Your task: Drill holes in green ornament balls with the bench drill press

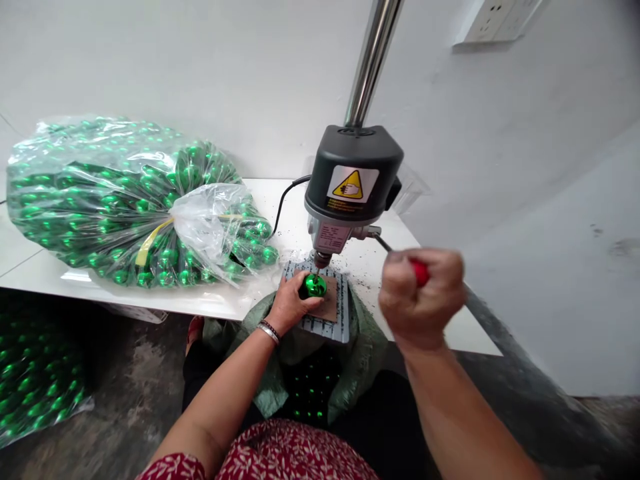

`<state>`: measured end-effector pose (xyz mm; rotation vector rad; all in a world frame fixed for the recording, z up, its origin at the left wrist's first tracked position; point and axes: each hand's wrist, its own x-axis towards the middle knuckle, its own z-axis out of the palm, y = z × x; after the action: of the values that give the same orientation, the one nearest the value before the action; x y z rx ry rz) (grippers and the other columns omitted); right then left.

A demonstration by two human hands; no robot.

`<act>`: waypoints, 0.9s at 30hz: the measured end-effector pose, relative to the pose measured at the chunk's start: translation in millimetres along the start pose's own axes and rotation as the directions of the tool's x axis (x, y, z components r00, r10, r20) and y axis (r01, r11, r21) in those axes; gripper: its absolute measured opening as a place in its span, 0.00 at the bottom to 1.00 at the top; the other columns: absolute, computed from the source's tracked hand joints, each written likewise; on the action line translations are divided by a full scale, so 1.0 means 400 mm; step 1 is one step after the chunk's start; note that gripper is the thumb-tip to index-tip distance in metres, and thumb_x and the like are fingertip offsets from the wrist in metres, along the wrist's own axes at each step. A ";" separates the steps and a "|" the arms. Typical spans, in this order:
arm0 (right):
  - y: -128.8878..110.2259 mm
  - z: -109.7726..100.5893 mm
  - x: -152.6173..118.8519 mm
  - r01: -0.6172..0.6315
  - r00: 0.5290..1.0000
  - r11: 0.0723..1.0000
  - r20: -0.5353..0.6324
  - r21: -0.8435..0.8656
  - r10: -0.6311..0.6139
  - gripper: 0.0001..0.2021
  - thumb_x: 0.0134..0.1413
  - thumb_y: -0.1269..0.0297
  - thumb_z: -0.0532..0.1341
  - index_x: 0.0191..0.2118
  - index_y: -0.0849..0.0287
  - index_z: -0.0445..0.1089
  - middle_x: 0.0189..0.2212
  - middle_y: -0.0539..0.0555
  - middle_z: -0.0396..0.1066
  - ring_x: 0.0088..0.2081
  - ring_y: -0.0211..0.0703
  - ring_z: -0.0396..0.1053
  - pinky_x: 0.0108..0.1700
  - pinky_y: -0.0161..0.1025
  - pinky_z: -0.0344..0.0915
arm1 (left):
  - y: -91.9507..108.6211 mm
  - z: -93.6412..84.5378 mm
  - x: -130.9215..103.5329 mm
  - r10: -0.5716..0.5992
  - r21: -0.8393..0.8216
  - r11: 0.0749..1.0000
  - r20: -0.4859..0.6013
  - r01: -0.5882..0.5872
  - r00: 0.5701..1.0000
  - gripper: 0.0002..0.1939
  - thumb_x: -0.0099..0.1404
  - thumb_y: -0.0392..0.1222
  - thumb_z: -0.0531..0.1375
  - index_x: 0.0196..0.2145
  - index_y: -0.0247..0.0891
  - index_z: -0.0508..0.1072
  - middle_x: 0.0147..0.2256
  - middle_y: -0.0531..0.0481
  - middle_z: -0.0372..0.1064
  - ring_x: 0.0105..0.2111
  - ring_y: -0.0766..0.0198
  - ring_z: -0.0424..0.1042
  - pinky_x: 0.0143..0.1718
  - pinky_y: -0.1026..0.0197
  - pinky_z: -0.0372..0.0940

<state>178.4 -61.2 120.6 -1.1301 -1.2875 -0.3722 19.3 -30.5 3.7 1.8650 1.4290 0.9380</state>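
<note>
A shiny green ball (316, 286) stands on a brown board (327, 308) under the drill press (355, 177). My left hand (291, 301) grips the ball from its left side, thumb in front and fingers behind. The drill bit (317, 268) comes down at the top of the ball; whether it has entered the surface I cannot make out. On the right, my right hand (420, 293) is closed round the red knob (419, 272) of the drill press lever (384, 243). Beneath the board lies a grey ridged base plate (343, 313).
A large clear bag of green balls (100, 200) lies on the white table (220, 303) to the left. Another bag of green balls (40, 373) is on the floor. A green sack (367, 340) hangs open below the base, with balls inside. Dark shavings surround the drill.
</note>
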 end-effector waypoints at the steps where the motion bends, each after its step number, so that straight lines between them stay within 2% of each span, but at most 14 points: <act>1: -0.012 0.009 0.044 -0.028 1.000 1.000 0.008 0.003 0.028 0.09 0.52 0.61 0.58 0.27 0.59 0.62 0.18 0.46 0.60 0.20 0.29 0.54 0.24 0.32 0.52 | 0.002 0.000 -0.001 -0.008 -0.001 1.000 -0.009 0.008 1.000 0.24 0.55 0.38 0.69 0.50 0.39 0.72 0.46 0.47 0.76 0.48 0.54 0.72 0.59 0.47 0.60; 4: -0.039 0.038 0.170 -0.320 0.935 0.947 0.161 -0.008 0.317 0.10 0.51 0.65 0.59 0.24 0.61 0.59 0.17 0.44 0.54 0.21 0.27 0.49 0.26 0.32 0.50 | 0.009 -0.008 -0.019 -0.028 -0.006 1.000 -0.050 0.028 0.998 0.21 0.55 0.40 0.68 0.47 0.39 0.73 0.42 0.48 0.75 0.45 0.55 0.73 0.54 0.50 0.65; 7: -0.045 0.056 0.230 -0.448 0.869 0.893 0.218 -0.035 0.445 0.12 0.52 0.68 0.61 0.23 0.61 0.57 0.17 0.43 0.50 0.23 0.26 0.47 0.29 0.32 0.50 | 0.019 -0.032 -0.072 0.042 -0.019 0.999 -0.001 -0.042 0.999 0.25 0.55 0.41 0.68 0.51 0.38 0.71 0.45 0.45 0.74 0.47 0.54 0.73 0.53 0.51 0.66; 9: -0.042 0.059 0.233 -0.460 0.864 0.888 0.218 -0.024 0.453 0.12 0.53 0.68 0.61 0.23 0.62 0.57 0.17 0.42 0.50 0.24 0.26 0.47 0.30 0.32 0.50 | 0.025 -0.051 -0.122 0.157 -0.048 0.987 0.187 -0.151 0.970 0.30 0.54 0.41 0.68 0.55 0.38 0.69 0.50 0.42 0.73 0.51 0.53 0.72 0.56 0.52 0.66; 12: -0.038 0.057 0.219 -0.454 0.871 0.891 0.199 -0.024 0.449 0.12 0.53 0.68 0.61 0.24 0.62 0.58 0.18 0.42 0.51 0.24 0.26 0.47 0.31 0.33 0.49 | 0.026 -0.068 -0.192 0.218 -0.059 0.974 0.507 -0.218 0.834 0.36 0.53 0.40 0.70 0.60 0.40 0.68 0.57 0.40 0.69 0.56 0.50 0.70 0.60 0.52 0.64; 13: -0.038 0.056 0.215 -0.454 0.872 0.891 0.194 -0.021 0.449 0.11 0.54 0.68 0.61 0.25 0.62 0.58 0.18 0.42 0.51 0.24 0.26 0.47 0.31 0.33 0.49 | 0.024 -0.071 -0.209 0.194 -0.035 0.977 0.553 -0.210 0.810 0.39 0.52 0.39 0.70 0.61 0.40 0.67 0.59 0.39 0.67 0.57 0.49 0.69 0.60 0.52 0.64; 14: -0.038 0.056 0.213 -0.455 0.873 0.890 0.192 -0.016 0.449 0.11 0.54 0.68 0.61 0.25 0.62 0.58 0.18 0.42 0.51 0.24 0.26 0.47 0.31 0.33 0.49 | 0.019 -0.074 -0.219 0.164 -0.004 0.981 0.560 -0.195 0.812 0.40 0.51 0.39 0.70 0.62 0.41 0.66 0.61 0.38 0.65 0.57 0.49 0.70 0.59 0.51 0.65; 16: -0.040 0.056 0.213 -0.456 0.873 0.890 0.193 -0.003 0.448 0.11 0.54 0.68 0.61 0.25 0.62 0.58 0.18 0.42 0.51 0.24 0.26 0.47 0.31 0.33 0.49 | 0.006 -0.086 -0.224 0.123 0.048 0.985 0.465 -0.164 0.877 0.35 0.54 0.40 0.68 0.60 0.42 0.68 0.60 0.39 0.66 0.53 0.51 0.72 0.56 0.52 0.68; 18: -0.042 0.056 0.215 -0.456 0.873 0.890 0.196 0.000 0.447 0.12 0.54 0.68 0.61 0.24 0.62 0.58 0.18 0.42 0.50 0.24 0.26 0.47 0.30 0.33 0.49 | -0.011 -0.114 -0.204 0.107 0.108 0.985 0.239 -0.136 0.965 0.21 0.62 0.41 0.63 0.53 0.41 0.75 0.52 0.42 0.73 0.47 0.56 0.75 0.52 0.55 0.70; 19: -0.043 0.056 0.215 -0.455 0.873 0.890 0.197 0.001 0.446 0.12 0.54 0.67 0.62 0.24 0.62 0.58 0.18 0.42 0.50 0.24 0.26 0.47 0.30 0.33 0.49 | -0.019 -0.136 -0.185 0.093 0.167 0.980 0.091 -0.108 0.991 0.15 0.65 0.41 0.59 0.49 0.41 0.77 0.47 0.43 0.76 0.45 0.57 0.75 0.51 0.55 0.70; 20: -0.044 0.056 0.216 -0.456 0.872 0.890 0.198 0.002 0.447 0.13 0.54 0.67 0.62 0.24 0.62 0.58 0.18 0.42 0.50 0.24 0.26 0.47 0.30 0.33 0.49 | -0.028 -0.162 -0.162 0.077 0.247 0.967 -0.066 -0.059 0.995 0.14 0.67 0.39 0.55 0.45 0.40 0.78 0.43 0.43 0.77 0.44 0.56 0.75 0.50 0.55 0.69; 22: -0.044 0.055 0.215 -0.455 0.873 0.890 0.200 0.009 0.445 0.13 0.54 0.67 0.61 0.24 0.62 0.57 0.18 0.42 0.51 0.24 0.26 0.47 0.30 0.33 0.49 | -0.041 -0.216 -0.101 0.030 0.470 0.876 -0.287 0.113 0.957 0.17 0.67 0.34 0.51 0.45 0.37 0.78 0.46 0.38 0.76 0.47 0.52 0.73 0.54 0.50 0.65; 24: -0.044 0.055 0.214 -0.453 0.875 0.892 0.199 0.018 0.440 0.13 0.54 0.68 0.61 0.24 0.62 0.56 0.19 0.42 0.51 0.24 0.26 0.47 0.31 0.33 0.49 | -0.050 -0.262 -0.031 -0.043 0.641 0.735 -0.281 0.221 0.959 0.19 0.65 0.32 0.50 0.46 0.35 0.78 0.49 0.35 0.74 0.49 0.46 0.72 0.54 0.44 0.62; 27: -0.043 0.054 0.214 -0.441 0.884 0.897 0.190 0.035 0.427 0.13 0.53 0.69 0.61 0.24 0.62 0.57 0.19 0.42 0.51 0.24 0.26 0.47 0.31 0.33 0.51 | -0.058 -0.288 0.067 -0.160 0.750 0.632 -0.120 0.195 0.980 0.17 0.64 0.33 0.52 0.44 0.32 0.78 0.46 0.32 0.75 0.52 0.42 0.70 0.54 0.44 0.60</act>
<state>179.6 -21.3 201.1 -1.3691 -1.1462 0.1165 -83.6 6.0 55.2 2.1972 2.2255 0.2500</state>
